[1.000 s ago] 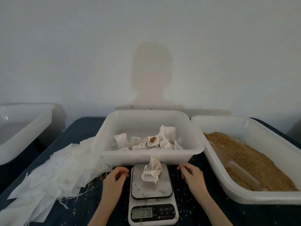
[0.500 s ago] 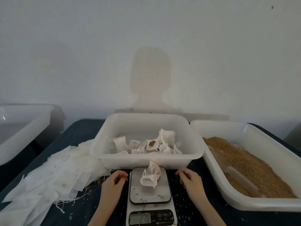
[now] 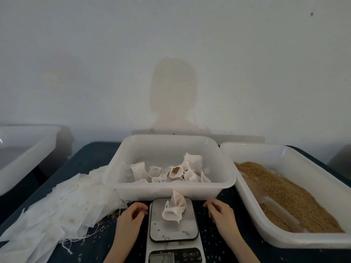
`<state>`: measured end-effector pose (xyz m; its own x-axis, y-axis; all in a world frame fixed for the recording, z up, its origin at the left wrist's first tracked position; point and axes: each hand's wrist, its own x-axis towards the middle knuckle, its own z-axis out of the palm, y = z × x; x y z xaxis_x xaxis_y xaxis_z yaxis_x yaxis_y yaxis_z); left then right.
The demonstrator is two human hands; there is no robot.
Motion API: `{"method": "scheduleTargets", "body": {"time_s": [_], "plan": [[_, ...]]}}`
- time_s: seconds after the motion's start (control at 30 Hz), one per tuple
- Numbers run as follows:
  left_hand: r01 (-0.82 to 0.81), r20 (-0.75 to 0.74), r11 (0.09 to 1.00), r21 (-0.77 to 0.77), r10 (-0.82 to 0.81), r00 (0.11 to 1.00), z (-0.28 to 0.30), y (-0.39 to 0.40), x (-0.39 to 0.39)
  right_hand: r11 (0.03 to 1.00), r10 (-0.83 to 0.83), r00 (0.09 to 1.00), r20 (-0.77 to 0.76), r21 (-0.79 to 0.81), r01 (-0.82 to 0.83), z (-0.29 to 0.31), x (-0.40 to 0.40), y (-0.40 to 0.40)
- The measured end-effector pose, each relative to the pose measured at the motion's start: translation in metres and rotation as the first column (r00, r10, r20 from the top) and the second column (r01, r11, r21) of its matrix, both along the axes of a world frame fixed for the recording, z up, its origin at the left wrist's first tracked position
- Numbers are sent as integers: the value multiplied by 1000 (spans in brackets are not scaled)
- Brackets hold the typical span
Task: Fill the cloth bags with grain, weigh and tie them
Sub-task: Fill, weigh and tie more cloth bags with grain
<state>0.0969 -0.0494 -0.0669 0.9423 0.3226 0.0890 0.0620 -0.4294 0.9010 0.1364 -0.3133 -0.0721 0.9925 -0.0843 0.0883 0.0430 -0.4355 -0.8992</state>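
A small white cloth bag [image 3: 173, 208] sits alone on the grey platform of a kitchen scale [image 3: 173, 233], its display at the bottom edge. My left hand [image 3: 131, 218] rests on the table just left of the scale, fingers loosely curled, holding nothing. My right hand [image 3: 218, 212] rests the same way just right of it. Neither hand touches the bag. Behind the scale a white tub [image 3: 133, 188] holds several filled bags [image 3: 169, 172]. A long white tray [image 3: 247, 219] on the right holds brown grain [image 3: 281, 194].
A heap of flat empty white bags [image 3: 57, 211] with loose strings lies on the dark table at the left. Another white tub [image 3: 24, 160] stands off the table's far left. Stray grains dot the scale and table. A pale wall rises behind.
The camera has tilted up a little, so everything sits lower in the view. Both hands stay beside the scale and the bag has not moved.
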Motion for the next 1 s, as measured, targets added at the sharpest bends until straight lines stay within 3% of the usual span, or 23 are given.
{"method": "scheduleTargets", "body": {"time_s": [0.53,0.7,0.8,0.93,1.0], "plan": [[18,-17,1000,8,-18,1000,2,0,-1,998,16,999,36,62,-18,9,-5,3],[23,-21,999,24,-22,1000,3,0,0,975,211,961,180,-108,-193,41,-17,23],[32,-29,999,21,-31,999,4,-1,-1,879,428,876,223,-330,-345,60,-22,44],[44,-20,999,11,-44,999,7,0,-3,584,704,691,163,-686,-433,70,-21,66],[49,-17,999,11,-49,999,9,0,-4,468,747,658,91,-776,-423,70,-19,70]]}}
